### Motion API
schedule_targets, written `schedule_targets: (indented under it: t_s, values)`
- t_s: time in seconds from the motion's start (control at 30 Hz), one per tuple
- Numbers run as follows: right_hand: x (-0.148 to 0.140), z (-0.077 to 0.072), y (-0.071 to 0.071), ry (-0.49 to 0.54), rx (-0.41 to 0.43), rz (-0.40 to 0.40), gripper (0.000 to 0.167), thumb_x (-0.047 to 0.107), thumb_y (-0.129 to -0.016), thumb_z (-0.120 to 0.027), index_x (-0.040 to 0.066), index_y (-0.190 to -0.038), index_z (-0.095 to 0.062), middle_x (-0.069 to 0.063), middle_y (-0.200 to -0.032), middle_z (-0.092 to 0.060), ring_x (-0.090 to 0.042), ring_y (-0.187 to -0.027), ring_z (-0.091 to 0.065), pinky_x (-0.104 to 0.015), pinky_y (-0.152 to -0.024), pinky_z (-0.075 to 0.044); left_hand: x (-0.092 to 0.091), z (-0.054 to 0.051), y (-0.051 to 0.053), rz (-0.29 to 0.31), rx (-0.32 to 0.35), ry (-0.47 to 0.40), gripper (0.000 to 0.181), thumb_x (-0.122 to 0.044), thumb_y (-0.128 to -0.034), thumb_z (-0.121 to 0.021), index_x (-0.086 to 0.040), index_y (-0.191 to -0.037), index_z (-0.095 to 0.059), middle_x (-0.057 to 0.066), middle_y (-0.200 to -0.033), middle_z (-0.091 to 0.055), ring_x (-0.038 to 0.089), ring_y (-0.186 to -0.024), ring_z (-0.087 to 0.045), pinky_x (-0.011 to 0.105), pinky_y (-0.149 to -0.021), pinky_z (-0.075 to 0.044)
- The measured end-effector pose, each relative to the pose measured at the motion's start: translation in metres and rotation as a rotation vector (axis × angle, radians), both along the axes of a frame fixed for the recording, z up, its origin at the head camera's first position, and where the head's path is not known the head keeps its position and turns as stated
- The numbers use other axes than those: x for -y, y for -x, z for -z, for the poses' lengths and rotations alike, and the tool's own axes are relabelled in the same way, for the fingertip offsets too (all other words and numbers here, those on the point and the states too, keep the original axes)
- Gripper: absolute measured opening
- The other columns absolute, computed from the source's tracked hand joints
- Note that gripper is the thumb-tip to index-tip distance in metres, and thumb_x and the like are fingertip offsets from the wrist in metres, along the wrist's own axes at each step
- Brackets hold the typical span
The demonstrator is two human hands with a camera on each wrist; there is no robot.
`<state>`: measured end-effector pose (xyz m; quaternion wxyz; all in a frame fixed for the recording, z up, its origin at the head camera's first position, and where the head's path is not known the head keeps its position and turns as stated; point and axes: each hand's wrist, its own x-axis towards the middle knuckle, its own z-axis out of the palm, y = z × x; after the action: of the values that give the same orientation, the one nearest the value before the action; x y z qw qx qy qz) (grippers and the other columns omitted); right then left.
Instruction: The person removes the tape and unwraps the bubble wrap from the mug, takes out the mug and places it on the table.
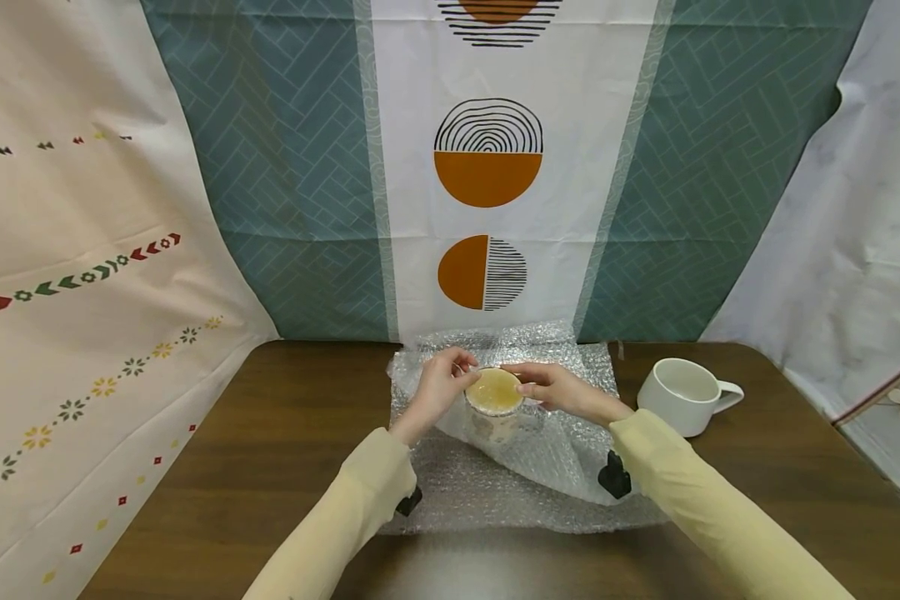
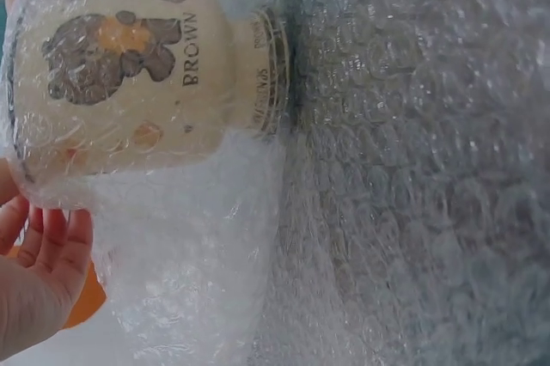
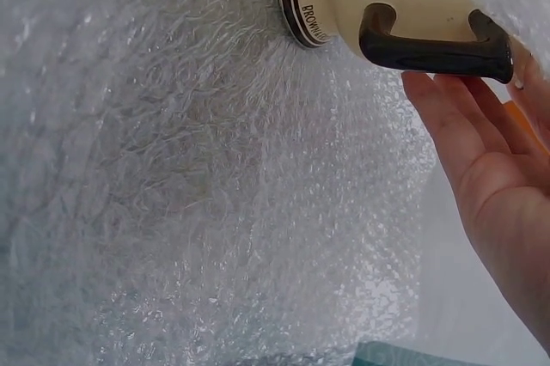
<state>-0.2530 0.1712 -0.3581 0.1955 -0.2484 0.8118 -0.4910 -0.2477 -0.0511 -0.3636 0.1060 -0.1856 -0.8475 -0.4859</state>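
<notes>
A cream mug point(image 1: 494, 400) with a yellowish inside stands in the middle of the bubble wrap. Its side shows a printed bear and the word BROWN, seen through a layer of wrap point(image 2: 189, 237) in the left wrist view. My left hand point(image 1: 444, 379) pinches the edge of that wrap by the mug's left rim. On the other side my right hand point(image 1: 558, 387) holds the mug at the rim and handle, thumb near the rim. In the right wrist view its fingers lie against the black handle point(image 3: 438, 55).
The bubble wrap sheet point(image 1: 480, 492) spreads over the brown table point(image 1: 270, 467), its far end reaching the patterned cloth point(image 1: 487, 329) behind. A plain white mug point(image 1: 678, 398) stands right of the sheet, handle to the right. Cloth hangs on both sides.
</notes>
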Motion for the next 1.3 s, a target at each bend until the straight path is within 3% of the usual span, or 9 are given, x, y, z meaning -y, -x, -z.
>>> schedule_targets:
  t_s: [0.13, 0.27, 0.4, 0.53, 0.67, 0.8, 1.03, 1.3]
  values:
    - [-0.001, -0.002, -0.001, 0.013, -0.009, -0.010, 0.044, 0.016, -0.094, -0.049, 0.008, -0.137, -0.040, -0.016, -0.128, -0.046, -0.026, -0.097, -0.050, -0.036, -0.069, -0.045, -0.001, -0.001, -0.002, -0.002, -0.047, 0.007, 0.012, -0.004, -0.0830, -0.065, 0.002, -0.092, -0.062, 0.004, -0.078, -0.050, 0.017, -0.065, -0.047, 0.027, -0.055, -0.041]
    - [-0.001, -0.002, -0.001, 0.032, -0.015, -0.041, 0.044, 0.014, -0.095, -0.047, 0.004, -0.137, -0.038, -0.018, -0.128, -0.046, -0.023, -0.088, -0.049, -0.030, -0.061, -0.042, -0.001, -0.002, -0.003, -0.027, -0.047, 0.001, 0.013, -0.003, -0.0815, -0.066, 0.003, -0.093, -0.063, 0.004, -0.078, -0.052, 0.016, -0.067, -0.049, 0.026, -0.058, -0.042]
    - [0.000, -0.003, -0.002, 0.041, -0.004, -0.049, 0.044, 0.013, -0.096, -0.047, 0.003, -0.137, -0.037, -0.019, -0.129, -0.043, -0.026, -0.093, -0.049, -0.034, -0.066, -0.044, 0.003, -0.006, -0.007, -0.032, -0.039, 0.006, 0.012, -0.003, -0.0817, -0.066, 0.002, -0.092, -0.065, 0.004, -0.078, -0.052, 0.018, -0.069, -0.049, 0.028, -0.060, -0.042]
    - [-0.001, -0.003, -0.003, 0.019, 0.001, -0.025, 0.044, 0.014, -0.096, -0.047, 0.006, -0.138, -0.037, -0.019, -0.132, -0.041, -0.034, -0.109, -0.046, -0.046, -0.078, -0.044, 0.009, -0.009, -0.009, -0.012, -0.030, 0.005, 0.012, -0.005, -0.0827, -0.066, 0.002, -0.092, -0.066, 0.004, -0.079, -0.052, 0.019, -0.071, -0.049, 0.030, -0.061, -0.042]
    - [-0.001, -0.003, -0.003, 0.002, 0.000, -0.016, 0.044, 0.015, -0.096, -0.047, 0.007, -0.138, -0.038, -0.019, -0.133, -0.040, -0.037, -0.114, -0.042, -0.053, -0.081, -0.041, 0.015, -0.011, -0.012, 0.008, 0.004, -0.010, 0.018, -0.006, -0.0832, -0.065, 0.003, -0.099, -0.064, 0.004, -0.080, -0.051, 0.019, -0.072, -0.050, 0.029, -0.061, -0.043]
    - [0.001, -0.002, -0.004, 0.012, 0.005, -0.019, 0.044, 0.014, -0.095, -0.047, 0.007, -0.138, -0.038, -0.020, -0.132, -0.041, -0.036, -0.113, -0.043, -0.051, -0.080, -0.042, 0.019, -0.013, -0.017, 0.000, 0.000, -0.001, 0.021, -0.005, -0.0814, -0.067, 0.002, -0.101, -0.065, 0.004, -0.079, -0.050, 0.019, -0.073, -0.052, 0.028, -0.060, -0.044]
    - [0.001, -0.002, -0.003, 0.029, 0.025, -0.007, 0.045, 0.014, -0.095, -0.047, 0.006, -0.138, -0.037, -0.021, -0.132, -0.040, -0.031, -0.110, -0.046, -0.042, -0.075, -0.047, 0.034, -0.017, -0.032, 0.017, -0.053, 0.000, 0.016, -0.003, -0.0777, -0.070, 0.001, -0.092, -0.066, 0.002, -0.079, -0.053, 0.019, -0.073, -0.053, 0.029, -0.066, -0.046]
    - [0.001, -0.001, -0.003, 0.031, 0.036, -0.016, 0.046, 0.015, -0.096, -0.047, 0.006, -0.139, -0.034, -0.020, -0.131, -0.042, -0.031, -0.111, -0.047, -0.048, -0.084, -0.041, 0.052, -0.021, -0.044, 0.036, -0.040, 0.016, 0.012, -0.005, -0.0761, -0.072, -0.005, -0.087, -0.065, -0.002, -0.080, -0.053, 0.016, -0.074, -0.052, 0.030, -0.068, -0.046]
